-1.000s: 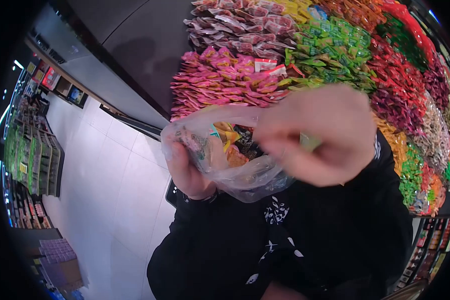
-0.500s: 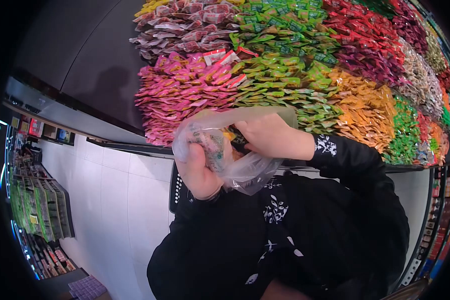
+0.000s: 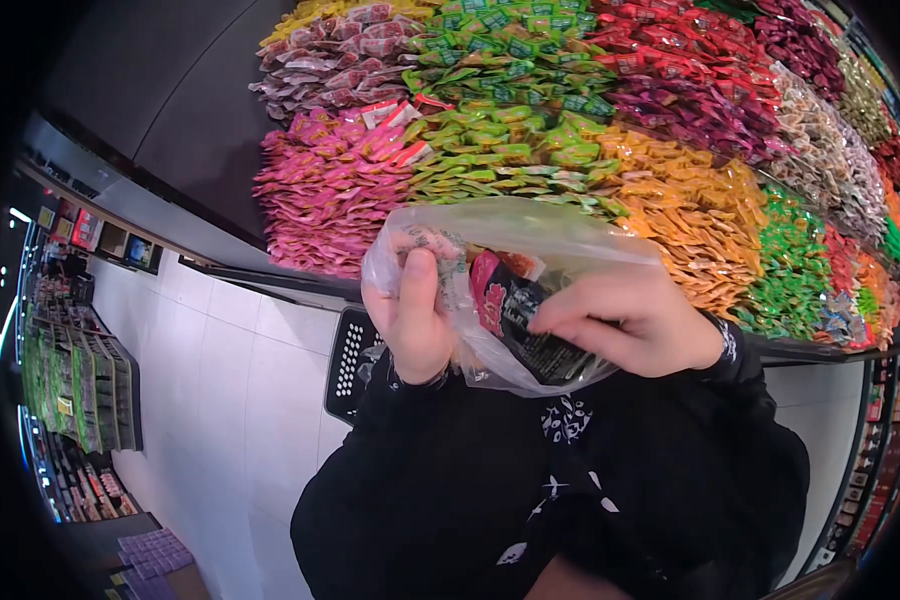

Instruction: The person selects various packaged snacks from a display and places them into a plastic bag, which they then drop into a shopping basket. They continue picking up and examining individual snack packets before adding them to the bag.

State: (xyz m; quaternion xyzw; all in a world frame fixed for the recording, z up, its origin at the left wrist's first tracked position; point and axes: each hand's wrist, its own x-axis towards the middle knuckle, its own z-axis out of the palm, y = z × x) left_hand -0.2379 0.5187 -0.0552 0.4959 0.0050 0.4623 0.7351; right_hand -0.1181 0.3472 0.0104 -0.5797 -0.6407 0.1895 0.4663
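Observation:
A clear plastic bag (image 3: 560, 235) hangs open in front of my body, its mouth facing up. My left hand (image 3: 410, 310) is closed on the bag's left side, thumb outside, with fingers behind the printed film. Inside the bag lies a black and pink packet (image 3: 530, 325), with other small packets partly hidden by plastic. The fingertips of my right hand (image 3: 635, 320) are pinched together at the black packet's right part, within the bag's mouth.
Beyond the bag, a sloping display holds heaps of pink packets (image 3: 330, 190), green packets (image 3: 510, 150) and orange packets (image 3: 690, 215). Shelving (image 3: 80, 385) stands at the left across the pale floor (image 3: 230, 400). A black basket (image 3: 348, 365) is low by my left arm.
My right hand has moved right and partly out of the bag. The bag's mouth is spread wider, and the black and pink packet now shows. The view has shifted slightly.

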